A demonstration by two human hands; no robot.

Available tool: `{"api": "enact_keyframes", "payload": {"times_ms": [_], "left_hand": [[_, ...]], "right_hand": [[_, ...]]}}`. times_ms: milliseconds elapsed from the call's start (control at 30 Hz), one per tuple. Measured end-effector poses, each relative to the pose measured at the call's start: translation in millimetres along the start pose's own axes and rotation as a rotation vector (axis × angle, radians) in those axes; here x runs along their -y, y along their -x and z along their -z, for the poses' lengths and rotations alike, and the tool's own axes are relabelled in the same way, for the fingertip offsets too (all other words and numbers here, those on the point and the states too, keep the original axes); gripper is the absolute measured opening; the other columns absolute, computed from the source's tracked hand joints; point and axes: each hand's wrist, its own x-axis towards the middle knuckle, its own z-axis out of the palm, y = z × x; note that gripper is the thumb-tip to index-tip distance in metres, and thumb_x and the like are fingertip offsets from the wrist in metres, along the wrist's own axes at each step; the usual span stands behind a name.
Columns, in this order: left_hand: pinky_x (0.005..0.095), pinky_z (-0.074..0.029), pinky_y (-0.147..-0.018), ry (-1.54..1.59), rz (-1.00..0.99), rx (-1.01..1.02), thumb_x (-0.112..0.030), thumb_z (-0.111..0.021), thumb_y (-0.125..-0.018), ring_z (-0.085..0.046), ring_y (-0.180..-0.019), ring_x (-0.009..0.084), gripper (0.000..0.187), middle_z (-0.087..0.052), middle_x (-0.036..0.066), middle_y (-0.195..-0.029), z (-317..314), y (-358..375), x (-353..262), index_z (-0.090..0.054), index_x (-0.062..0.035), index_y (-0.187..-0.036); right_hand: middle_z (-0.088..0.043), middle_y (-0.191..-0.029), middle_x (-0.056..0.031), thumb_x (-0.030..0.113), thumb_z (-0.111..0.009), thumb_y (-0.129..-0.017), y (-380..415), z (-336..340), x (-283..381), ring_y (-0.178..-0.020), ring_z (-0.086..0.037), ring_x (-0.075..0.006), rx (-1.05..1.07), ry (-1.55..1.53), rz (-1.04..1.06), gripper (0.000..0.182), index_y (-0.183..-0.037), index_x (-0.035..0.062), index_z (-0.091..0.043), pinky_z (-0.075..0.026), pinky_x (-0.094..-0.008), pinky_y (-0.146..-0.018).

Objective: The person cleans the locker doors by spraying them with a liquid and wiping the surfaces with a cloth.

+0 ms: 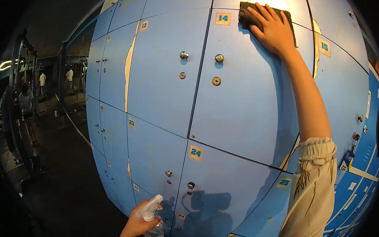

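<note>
My right hand (272, 31) presses a dark cloth (290, 28) flat against the top of the blue locker door (244, 108) marked 14, near its upper edge. The fingers lie stretched over the cloth, with the arm raised along the right side. Low in the view, my left hand (140, 223) is wrapped round a clear spray bottle (154, 233) with a white trigger head (153, 205). The bottle is upright in front of the lower lockers, and its base is cut off by the frame edge. A round knob (219, 58) and a lock (216, 81) sit on door 14.
More numbered locker doors (161, 96) with knobs surround door 14; some edges have peeled paint. A key with a blue tag (345, 161) hangs at the right. On the left are a dark floor (66, 189), gym equipment (21, 87) and a person (26, 100).
</note>
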Motion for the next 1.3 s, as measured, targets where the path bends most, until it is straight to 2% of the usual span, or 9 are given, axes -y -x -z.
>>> {"api": "enact_keyframes", "payload": {"times_ms": [100, 200, 433, 567, 767, 867, 1000, 1233, 1300], "left_hand": [[0.0335, -0.047, -0.094, 0.019, 0.034, -0.015, 0.004, -0.073, -0.072, -0.059, -0.107, 0.017, 0.055, -0.064, 0.007, -0.109, 2, 2, 7, -0.055, 0.0035, -0.124], [0.0283, -0.047, -0.083, -0.008, -0.068, 0.008, -0.001, -0.075, -0.074, -0.058, -0.097, 0.0121, 0.054, -0.065, 0.004, -0.106, 2, 2, 14, -0.057, -0.0007, -0.125], [0.0282, -0.048, -0.084, 0.025, -0.027, 0.043, 0.003, -0.073, -0.074, -0.059, -0.1, 0.0131, 0.052, -0.063, 0.005, -0.107, -8, -2, -7, -0.057, 0.0, -0.123], [0.0311, -0.047, -0.091, 0.026, -0.02, 0.076, 0.004, -0.074, -0.073, -0.059, -0.104, 0.0152, 0.056, -0.063, 0.006, -0.108, -11, -5, -2, -0.056, 0.0014, -0.125], [0.0306, -0.048, -0.09, 0.062, -0.047, 0.105, 0.004, -0.073, -0.074, -0.059, -0.104, 0.0149, 0.053, -0.064, 0.006, -0.108, -18, -5, -2, -0.056, 0.001, -0.125], [0.0297, -0.048, -0.088, 0.054, -0.058, 0.093, 0.003, -0.073, -0.076, -0.06, -0.104, 0.0145, 0.051, -0.065, 0.007, -0.107, -20, -5, -2, -0.056, 0.0007, -0.123], [0.0293, -0.048, -0.088, 0.007, -0.02, 0.065, 0.002, -0.074, -0.076, -0.06, -0.104, 0.0145, 0.05, -0.065, 0.007, -0.108, -18, -2, -1, -0.056, 0.0014, -0.123], [0.0288, -0.047, -0.087, 0.022, -0.023, 0.047, 0.001, -0.074, -0.076, -0.06, -0.103, 0.0142, 0.052, -0.065, 0.007, -0.108, -13, 3, 9, -0.055, 0.0019, -0.124], [0.0287, -0.047, -0.088, 0.012, -0.023, 0.04, 0.0, -0.074, -0.076, -0.059, -0.102, 0.014, 0.052, -0.065, 0.007, -0.108, -12, 3, 7, -0.055, 0.0019, -0.124]], "right_hand": [[-0.032, -0.157, 0.0027, 0.041, -0.048, -0.094, -3, -2, 1, -0.145, -0.028, -0.0199, 0.02, 0.016, 0.008, 0.056, -0.149, 0.0326, -0.038, -0.019, -0.0499, -0.119], [-0.037, -0.155, 0.0004, 0.04, -0.049, -0.092, 27, 4, 14, -0.144, -0.03, -0.0208, -0.052, -0.137, 0.078, 0.055, -0.146, 0.0286, -0.044, -0.017, -0.0515, -0.118], [-0.035, -0.156, -0.0054, 0.035, -0.065, -0.077, 163, 94, 84, -0.146, -0.026, -0.0257, 0.289, -0.536, 0.387, 0.067, -0.141, 0.0229, -0.05, -0.016, -0.0547, -0.118], [-0.03, -0.158, -0.0028, 0.043, -0.065, -0.079, 243, 128, 121, -0.148, -0.02, -0.0238, 0.511, -0.681, 0.737, 0.067, -0.141, 0.0232, -0.05, -0.014, -0.049, -0.121], [-0.029, -0.158, 0.0004, 0.05, -0.062, -0.082, 239, 118, 115, -0.148, -0.02, -0.0201, 0.473, -0.671, 0.865, 0.069, -0.144, 0.0257, -0.046, -0.011, -0.0451, -0.123], [-0.033, -0.157, 0.0004, 0.045, -0.065, -0.079, 203, 98, 103, -0.147, -0.023, -0.02, 0.445, -0.664, 0.74, 0.066, -0.141, 0.0267, -0.049, -0.011, -0.0464, -0.122], [-0.043, -0.15, -0.0029, 0.03, -0.067, -0.073, 124, 66, 59, -0.141, -0.034, -0.023, 0.13, -0.576, 0.428, 0.066, -0.137, 0.0229, -0.053, -0.022, -0.0505, -0.117], [-0.036, -0.155, 0.0013, 0.036, -0.049, -0.092, 7, 3, 5, -0.144, -0.03, -0.0206, -0.08, -0.094, 0.061, 0.056, -0.147, 0.0275, -0.042, -0.019, -0.0489, -0.118], [-0.039, -0.153, -0.008, 0.038, -0.046, -0.092, -3, 12, 8, -0.142, -0.032, -0.0273, 0.011, -0.186, 0.008, 0.056, -0.145, 0.0194, -0.044, -0.019, -0.0498, -0.117]]}}
